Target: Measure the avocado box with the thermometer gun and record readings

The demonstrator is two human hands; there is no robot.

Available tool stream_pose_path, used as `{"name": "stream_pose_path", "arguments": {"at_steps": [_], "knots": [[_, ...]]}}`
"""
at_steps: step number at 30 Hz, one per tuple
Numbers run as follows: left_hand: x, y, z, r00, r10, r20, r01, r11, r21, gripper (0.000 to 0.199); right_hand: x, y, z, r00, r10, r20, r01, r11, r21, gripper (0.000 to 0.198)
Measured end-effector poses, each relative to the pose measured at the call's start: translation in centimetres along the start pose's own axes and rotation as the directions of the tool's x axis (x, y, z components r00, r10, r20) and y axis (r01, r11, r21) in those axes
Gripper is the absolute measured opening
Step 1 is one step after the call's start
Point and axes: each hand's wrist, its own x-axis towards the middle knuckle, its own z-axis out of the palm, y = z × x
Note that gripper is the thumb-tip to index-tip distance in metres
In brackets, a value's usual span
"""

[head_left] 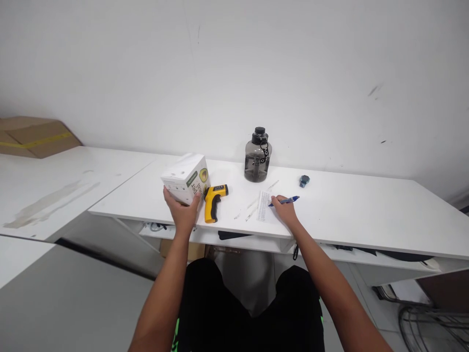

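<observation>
My left hand (pixel 182 208) is wrapped around the lower front of a white box (pixel 183 173), which is tilted on the desk and has an avocado picture on its right side. In my right hand (pixel 284 209) is a blue pen (pixel 292 200), its tip close to a small slip of paper (pixel 263 206) covered in fine print or writing. Between the two hands lies a yellow and black infrared thermometer (pixel 212 203), right beside the box.
Behind the paper stands a dark translucent water jug (pixel 256 161). A small teal object (pixel 304 181), perhaps a watch, lies to its right. A cardboard box (pixel 36 137) sits at far left. Under the white desk (pixel 366 210) runs a shelf (pixel 267 240) with assorted items.
</observation>
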Motion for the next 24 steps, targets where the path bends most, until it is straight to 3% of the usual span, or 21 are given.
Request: {"name": "stream_pose_path", "arguments": {"at_steps": [12,19,24], "knots": [[-0.1,0.5,-0.1,1.000,0.000,-0.001,0.000,1.000,0.026,0.113,0.1,0.3,0.0,0.999,-0.003,0.045,0.003,1.000,0.000,0.034],[-0.1,0.4,-0.1,1.000,0.000,0.010,0.000,1.000,0.011,0.114,-0.2,-0.2,-0.4,0.993,0.048,-0.106,-0.045,0.999,0.027,0.039],[-0.2,0.6,-0.1,1.000,0.006,0.003,-0.006,1.000,0.018,0.113,-0.6,-0.7,-0.5,0.995,0.062,-0.078,-0.058,0.997,0.047,0.047]]}}
